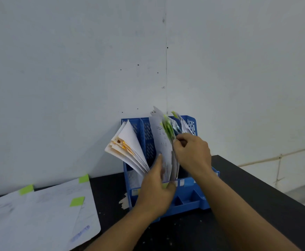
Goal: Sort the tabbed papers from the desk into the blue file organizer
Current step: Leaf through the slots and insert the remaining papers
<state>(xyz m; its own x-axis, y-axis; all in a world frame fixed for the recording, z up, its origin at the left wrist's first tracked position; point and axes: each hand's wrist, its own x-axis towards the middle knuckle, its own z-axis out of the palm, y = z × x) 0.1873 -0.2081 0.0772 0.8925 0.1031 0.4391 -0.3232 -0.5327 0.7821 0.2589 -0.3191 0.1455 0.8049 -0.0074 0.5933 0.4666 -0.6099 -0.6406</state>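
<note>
A blue file organizer (189,200) stands on the black desk against the wall. Its left slot holds sagging papers with orange tabs (128,149). In a middle slot stand papers with green tabs (163,140). My left hand (157,185) grips the lower edge of that green-tabbed bundle, thumb on its front sheet. My right hand (191,151) pinches the bundle's upper edge from the right. More papers (184,124) lean in the right slot. Loose papers with green tabs (43,211) lie flat on the desk at the left.
The white wall (93,69) rises right behind the organizer. The black desk (247,196) runs to an edge at the right. A torn scrap of tape or paper (123,201) lies by the organizer's left front corner.
</note>
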